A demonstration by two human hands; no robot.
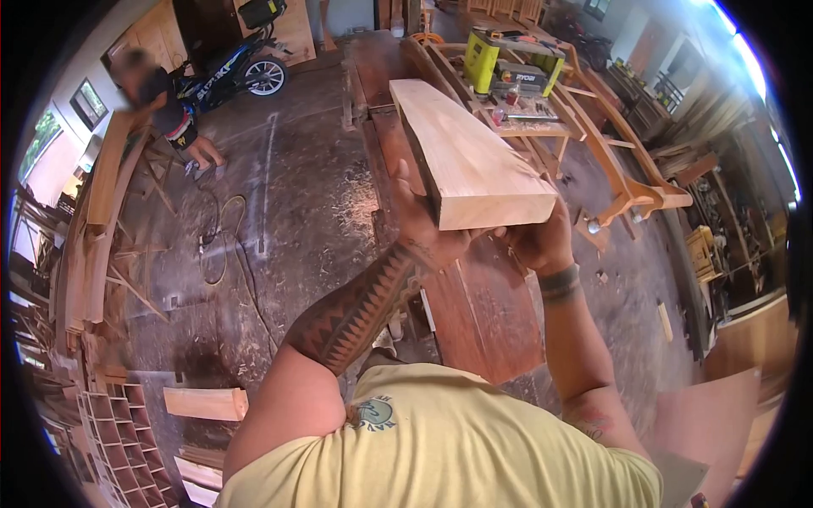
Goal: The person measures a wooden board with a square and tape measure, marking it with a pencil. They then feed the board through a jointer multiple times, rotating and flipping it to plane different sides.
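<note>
At the centre of the frame I have a thick pale timber beam (461,157) held up by its near end, running away toward the upper middle. My left hand (421,224) wraps its fingers (405,182) closed on the beam's left edge, while my right hand (539,240) cups the near end from beneath, fingers curled against it. Behind the beam's far end stands a yellow-green Ryobi planer (511,68) on a cluttered tabletop (542,129), and another person (174,114) crouches in the upper left.

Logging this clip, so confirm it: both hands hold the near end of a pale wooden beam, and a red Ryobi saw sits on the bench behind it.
One detail is off: the head view shows the Ryobi saw is yellow-green, not red. Both hands, left and right, do hold the near end of the pale wooden beam.
</note>
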